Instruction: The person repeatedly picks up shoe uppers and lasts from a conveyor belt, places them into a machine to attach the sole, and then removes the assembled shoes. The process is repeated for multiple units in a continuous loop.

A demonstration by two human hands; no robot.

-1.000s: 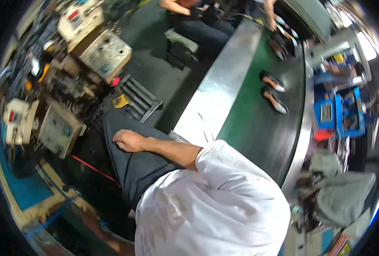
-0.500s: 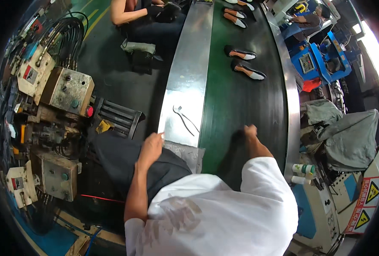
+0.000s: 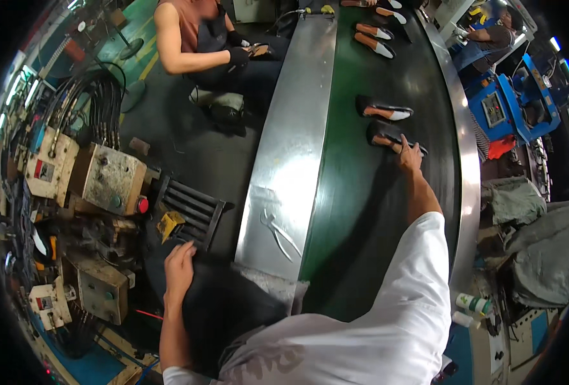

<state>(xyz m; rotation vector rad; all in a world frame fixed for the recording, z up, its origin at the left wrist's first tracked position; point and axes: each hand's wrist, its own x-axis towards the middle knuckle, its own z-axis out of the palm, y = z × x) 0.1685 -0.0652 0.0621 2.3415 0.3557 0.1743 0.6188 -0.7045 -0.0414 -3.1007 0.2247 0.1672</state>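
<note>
My right hand (image 3: 410, 158) reaches over the belt to the nearest dark slip-on shoe (image 3: 387, 136). Its fingers are apart and lie over the shoe's pale toe end, hiding part of it. Just beyond lies a matching shoe (image 3: 390, 111), with brown and white inside a dark edge. My left hand (image 3: 179, 262) rests on the dark cloth over my leg, fingers stretched out and holding nothing. A pair of metal pincers (image 3: 278, 234) lies on the steel ledge, between my two arms.
More shoes (image 3: 375, 43) sit farther up the dark conveyor belt (image 3: 355, 199). On the far left of it, a seated co-worker (image 3: 198, 48) in black gloves handles a shoe. Machine control boxes (image 3: 112, 178) and a slatted black stool (image 3: 191, 215) stand at left. Covered equipment (image 3: 547, 256) is at right.
My right hand has moved forward from the bare belt to the nearest shoe. My left hand has shifted left onto my leg. The view has tilted up a little.
</note>
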